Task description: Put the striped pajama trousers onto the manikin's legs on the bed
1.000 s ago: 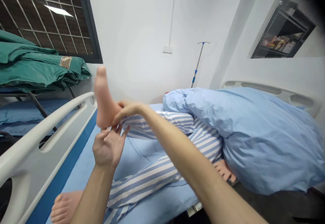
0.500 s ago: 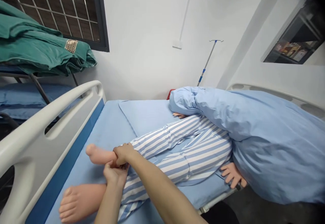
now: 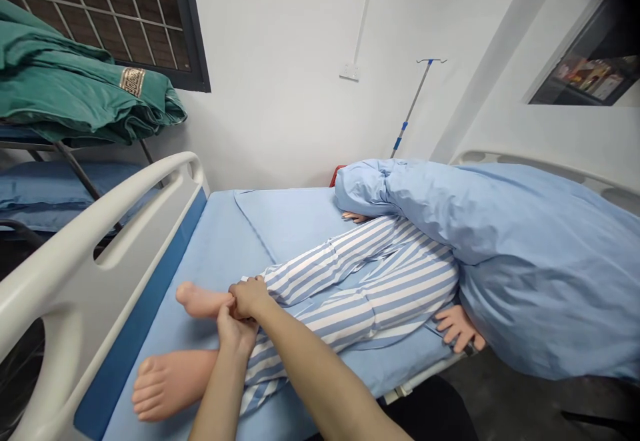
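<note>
A manikin in blue-and-white striped trousers point(image 3: 370, 301) lies on the bed, feet towards the footboard. Around its farther ankle, at the trouser hem, both of my hands are closed. From above, my right hand point(image 3: 250, 297) wraps the ankle, fingers over its far side. My left hand point(image 3: 236, 331) grips from the near side and below, its thumb against the skin. Beyond my fingers sticks out the farther bare foot point(image 3: 200, 299). The nearer bare foot point(image 3: 173, 382) rests on the sheet beside my left forearm. My hands hide the ankle itself.
A light blue quilt point(image 3: 525, 261) covers the manikin's upper body; one manikin hand point(image 3: 460, 327) shows below it. The white footboard point(image 3: 125, 227) rises at left. Behind stand an IV pole point(image 3: 413, 107) and green folded bedding point(image 3: 75, 94).
The view has shifted slightly, so the bed and quilt sit a little higher in the picture. My hands keep their hold on the ankle, with the fingers slightly closer together.
</note>
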The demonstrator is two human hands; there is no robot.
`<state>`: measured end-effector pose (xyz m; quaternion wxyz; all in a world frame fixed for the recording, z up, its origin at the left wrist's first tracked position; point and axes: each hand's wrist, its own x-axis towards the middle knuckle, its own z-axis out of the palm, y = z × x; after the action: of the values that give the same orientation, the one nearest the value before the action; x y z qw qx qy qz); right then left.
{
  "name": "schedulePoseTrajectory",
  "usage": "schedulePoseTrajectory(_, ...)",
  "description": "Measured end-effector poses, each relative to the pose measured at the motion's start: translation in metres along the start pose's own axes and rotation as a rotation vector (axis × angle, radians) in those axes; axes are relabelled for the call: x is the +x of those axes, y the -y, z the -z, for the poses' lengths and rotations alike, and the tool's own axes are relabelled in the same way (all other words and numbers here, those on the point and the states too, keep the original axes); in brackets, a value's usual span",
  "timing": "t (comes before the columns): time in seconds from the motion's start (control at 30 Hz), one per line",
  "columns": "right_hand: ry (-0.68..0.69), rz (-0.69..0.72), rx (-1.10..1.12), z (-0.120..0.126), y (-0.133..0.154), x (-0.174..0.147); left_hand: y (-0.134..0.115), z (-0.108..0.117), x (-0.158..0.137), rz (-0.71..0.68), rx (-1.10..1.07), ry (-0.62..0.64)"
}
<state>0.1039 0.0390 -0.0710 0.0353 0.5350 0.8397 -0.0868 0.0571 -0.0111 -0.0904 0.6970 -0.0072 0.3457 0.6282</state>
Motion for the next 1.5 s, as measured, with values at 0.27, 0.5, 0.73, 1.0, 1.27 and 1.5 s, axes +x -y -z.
schedulePoseTrajectory(0.27, 0.044, -0.016, 0.022, 0.001, 0.0, 0.003, 0.001, -0.004, -0.006, 0.013, 0.09, 0.054)
schedulePoseTrajectory(0.5, 0.04, -0.001, 0.041, 0.003, -0.001, 0.0, 0.002, -0.007, -0.013, 0.014, 0.09, 0.108)
schedulePoseTrajectory(0.73, 0.029, 0.005, 0.082, 0.001, -0.002, 0.0, 0.004, -0.006, -0.009, 0.05, 0.092, 0.055)
schedulePoseTrajectory(1.0, 0.028, 0.005, 0.106, 0.002, -0.004, -0.002, 0.004, -0.007, -0.011, 0.036, 0.125, 0.082)
schedulePoseTrajectory(1.27, 0.012, 0.014, 0.116, -0.002, -0.006, -0.002, 0.006, -0.008, -0.012, -0.007, 0.105, 0.097)
schedulePoseTrajectory(1.5, 0.008, 0.012, 0.096, -0.004, -0.006, -0.002, 0.007, -0.005, -0.01, 0.016, 0.055, 0.085)
